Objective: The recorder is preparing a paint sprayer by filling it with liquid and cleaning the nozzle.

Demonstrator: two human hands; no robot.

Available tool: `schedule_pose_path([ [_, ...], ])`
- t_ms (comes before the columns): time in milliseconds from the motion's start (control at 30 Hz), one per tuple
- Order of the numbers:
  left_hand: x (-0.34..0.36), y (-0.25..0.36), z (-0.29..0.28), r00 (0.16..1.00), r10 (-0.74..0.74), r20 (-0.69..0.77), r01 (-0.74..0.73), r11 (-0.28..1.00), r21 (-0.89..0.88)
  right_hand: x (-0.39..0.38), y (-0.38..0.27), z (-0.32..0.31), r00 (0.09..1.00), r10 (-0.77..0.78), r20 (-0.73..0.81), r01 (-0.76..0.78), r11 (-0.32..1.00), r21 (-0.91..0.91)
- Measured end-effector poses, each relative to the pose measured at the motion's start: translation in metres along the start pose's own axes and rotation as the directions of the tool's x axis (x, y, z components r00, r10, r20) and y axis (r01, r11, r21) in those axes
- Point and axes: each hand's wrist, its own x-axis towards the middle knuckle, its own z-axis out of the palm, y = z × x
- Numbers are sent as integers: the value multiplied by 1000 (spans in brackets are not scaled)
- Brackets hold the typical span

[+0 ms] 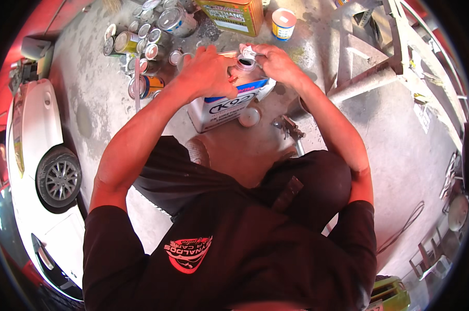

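A rectangular metal thinner can (220, 115), white with a blue band, stands on the floor in front of my legs. Its round spout (245, 63) is uncapped, with a dark opening. My left hand (207, 73) lies over the can's top left side, fingers spread and apart. Beside the spout's rim, my right hand (274, 61) has its fingers closed on a crumpled white rag (248, 52). Whether that is cloth or paper I cannot tell. A round pale lid or cup (249, 116) is by the can's front face.
Several paint tins (152, 51) crowd the floor at the far left. A yellow-brown can (233, 18) and a small tin (283, 25) stand at the back. To the left is a white car (50, 171); a metal frame (366, 85) stands right. A spray gun (290, 127) lies near my right knee.
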Motion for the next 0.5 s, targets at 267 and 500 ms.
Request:
schedule_pose_path([
  [267, 14, 3, -10, 995, -3, 104, -4, 998, 66, -1, 0, -3, 998, -4, 59, 0, 998, 67],
  [500, 28, -1, -8, 994, 76, 82, -79, 996, 41, -4, 4, 1, 996, 37, 76, -49, 987, 152],
])
